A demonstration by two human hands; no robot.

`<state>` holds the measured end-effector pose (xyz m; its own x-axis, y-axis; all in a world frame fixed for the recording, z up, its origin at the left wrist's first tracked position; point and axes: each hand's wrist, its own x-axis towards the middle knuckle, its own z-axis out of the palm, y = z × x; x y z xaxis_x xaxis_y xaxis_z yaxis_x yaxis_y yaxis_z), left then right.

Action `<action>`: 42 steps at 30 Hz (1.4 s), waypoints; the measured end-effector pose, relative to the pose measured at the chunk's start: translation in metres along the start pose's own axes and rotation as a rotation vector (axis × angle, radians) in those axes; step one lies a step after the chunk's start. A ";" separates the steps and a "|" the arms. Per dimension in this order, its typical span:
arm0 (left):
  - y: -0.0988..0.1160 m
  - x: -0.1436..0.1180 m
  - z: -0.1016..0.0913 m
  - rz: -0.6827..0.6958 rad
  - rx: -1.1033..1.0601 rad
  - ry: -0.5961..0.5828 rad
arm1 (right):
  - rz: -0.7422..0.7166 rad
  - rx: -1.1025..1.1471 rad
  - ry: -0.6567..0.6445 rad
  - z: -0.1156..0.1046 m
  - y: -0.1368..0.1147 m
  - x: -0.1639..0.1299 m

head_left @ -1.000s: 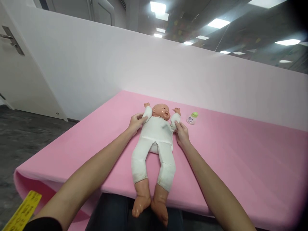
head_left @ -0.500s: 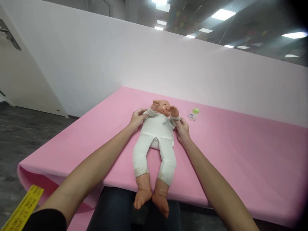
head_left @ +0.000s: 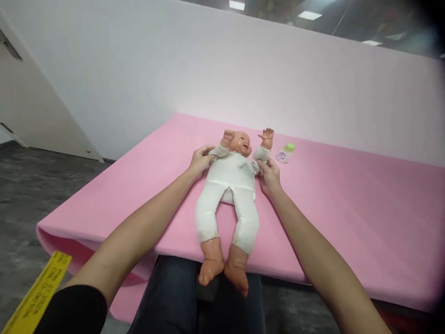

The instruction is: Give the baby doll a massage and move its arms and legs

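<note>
A baby doll [head_left: 231, 171] with a white cloth body lies on its back on the pink-covered table [head_left: 330, 218], its feet hanging over the near edge. My left hand [head_left: 201, 160] is closed around the doll's arm on the left side of the view, near the shoulder. On the other side, my right hand [head_left: 270, 175] pinches the doll's other sleeve by the elbow, with that forearm raised and its palm spread. Some of my fingers are hidden behind the doll's arms.
A small clear bottle [head_left: 284, 154] with a green cap and a label is on the table just beyond my right hand. A white wall [head_left: 139, 60] borders the far side, and a door [head_left: 31, 97] is at the left. A yellow strip with writing [head_left: 40, 292] shows at lower left.
The doll's arm in my right hand has swung outward and up, away from its face. My left hand keeps its hold. The view has tipped slightly downward.
</note>
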<state>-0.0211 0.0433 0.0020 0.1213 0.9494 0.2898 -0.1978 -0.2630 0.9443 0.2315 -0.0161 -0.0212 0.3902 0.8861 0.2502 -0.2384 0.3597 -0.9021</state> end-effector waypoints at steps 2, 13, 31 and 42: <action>-0.002 0.001 0.001 -0.015 -0.015 -0.003 | 0.006 0.016 -0.010 -0.001 0.001 0.001; -0.008 0.004 -0.001 0.009 0.011 -0.017 | 0.005 0.002 0.015 0.002 -0.002 0.000; -0.010 0.006 0.000 -0.048 0.019 0.017 | 0.031 0.027 -0.036 0.001 -0.003 -0.001; -0.008 0.005 0.000 -0.030 0.041 0.072 | 0.129 0.043 0.167 0.005 -0.006 0.005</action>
<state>-0.0189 0.0499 -0.0038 0.0559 0.9663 0.2512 -0.1546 -0.2401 0.9583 0.2307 -0.0126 -0.0126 0.4947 0.8664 0.0687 -0.3320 0.2614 -0.9063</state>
